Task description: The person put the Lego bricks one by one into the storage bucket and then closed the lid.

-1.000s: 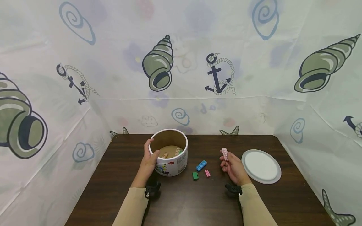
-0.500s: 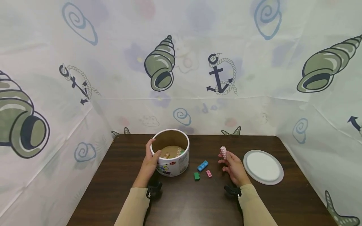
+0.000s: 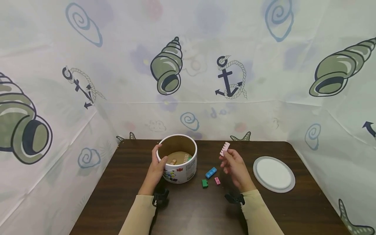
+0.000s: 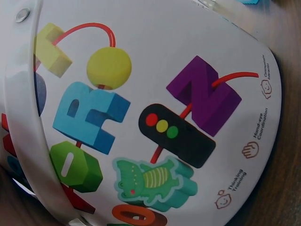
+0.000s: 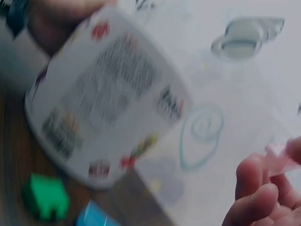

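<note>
Dark table [image 3: 117, 189]: our right hand [image 3: 236, 168] pinches the pink block [image 3: 225, 148] low, most sticking up past the grip; our left hand [image 3: 154, 169] grips the tub [image 3: 183, 173] by its rim.

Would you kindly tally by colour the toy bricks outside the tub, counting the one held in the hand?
Blue brick: 1
Green brick: 1
Pink: 2, the small pink brick on the table and the long pink brick in the right hand
Total: 4
</note>
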Demonstrator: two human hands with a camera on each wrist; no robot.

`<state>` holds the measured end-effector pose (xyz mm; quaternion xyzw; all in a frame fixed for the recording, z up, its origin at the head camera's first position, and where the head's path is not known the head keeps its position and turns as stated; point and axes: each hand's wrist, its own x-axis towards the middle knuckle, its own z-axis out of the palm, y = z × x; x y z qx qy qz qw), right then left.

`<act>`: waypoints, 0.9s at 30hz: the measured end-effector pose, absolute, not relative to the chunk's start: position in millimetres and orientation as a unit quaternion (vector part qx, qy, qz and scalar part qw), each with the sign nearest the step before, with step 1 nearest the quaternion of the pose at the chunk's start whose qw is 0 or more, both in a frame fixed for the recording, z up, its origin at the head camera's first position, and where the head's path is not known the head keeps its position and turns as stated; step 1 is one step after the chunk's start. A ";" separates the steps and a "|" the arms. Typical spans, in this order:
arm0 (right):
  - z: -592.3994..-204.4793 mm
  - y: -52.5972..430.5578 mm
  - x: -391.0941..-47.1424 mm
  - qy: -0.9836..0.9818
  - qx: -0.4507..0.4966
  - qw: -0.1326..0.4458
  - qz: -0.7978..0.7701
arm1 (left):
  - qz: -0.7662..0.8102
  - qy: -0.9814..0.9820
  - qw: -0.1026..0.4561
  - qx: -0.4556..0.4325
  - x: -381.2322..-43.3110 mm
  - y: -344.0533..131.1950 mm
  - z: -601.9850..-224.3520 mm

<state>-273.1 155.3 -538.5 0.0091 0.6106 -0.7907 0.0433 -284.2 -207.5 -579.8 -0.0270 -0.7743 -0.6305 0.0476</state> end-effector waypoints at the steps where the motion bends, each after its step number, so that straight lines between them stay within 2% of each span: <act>1: -531.5 150.6 -271.2 0.607 0.003 0.046 -0.793 | -0.631 -0.774 0.048 -0.028 -284.2 -207.2 -579.7; 7: -495.0 121.6 -264.2 0.590 -0.039 0.073 -0.803 | -0.631 -0.774 0.054 -0.032 -285.8 -207.2 -581.3; 13: -477.2 90.8 -267.1 0.608 -0.066 0.111 -0.784 | -0.631 -0.772 0.065 -0.040 -286.6 -206.9 -580.4; 21: -483.4 62.0 -271.5 0.645 -0.090 0.142 -0.746 | -0.636 -0.768 0.068 -0.044 -285.1 -207.4 -580.3; 27: -500.9 59.4 -269.7 0.685 -0.121 0.131 -0.706 | -0.629 -0.774 0.062 -0.040 -285.3 -207.6 -580.1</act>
